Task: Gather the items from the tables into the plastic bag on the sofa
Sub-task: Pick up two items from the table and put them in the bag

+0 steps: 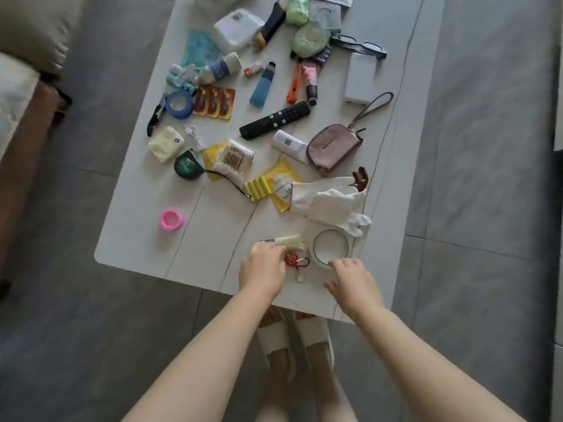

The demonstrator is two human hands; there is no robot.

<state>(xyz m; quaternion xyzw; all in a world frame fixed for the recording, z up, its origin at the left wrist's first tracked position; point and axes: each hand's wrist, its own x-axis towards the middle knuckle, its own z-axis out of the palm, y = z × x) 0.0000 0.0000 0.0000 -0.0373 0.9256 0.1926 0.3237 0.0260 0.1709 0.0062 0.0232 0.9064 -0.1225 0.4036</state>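
Lying at the white table's (137, 254) near edge: small cream tube (291, 241), light, soft, best pinched mid-body. Left hand (262, 269) pinches its end; right hand (350, 278) hovers relaxed beside clear tape roll (330, 249).

White table (213, 254) w/ remote (274, 120), pouch (333, 147), gloves (332, 202), pink tape (171, 219)

Hands: two, left hand (262, 268) and right hand (350, 280), at six o'clock.
Tape rolls: three, blue tape roll (179, 104) at ten o'clock, pink tape roll (171, 219) at eight o'clock, clear tape roll (330, 249) at five o'clock.
Remotes: one, black remote (274, 120).
Pouches: one, pink pouch (333, 147).
Gloves: white gloves (329, 201), apparently two.
Glasses: one pair, black glasses (359, 46), at one o'clock.
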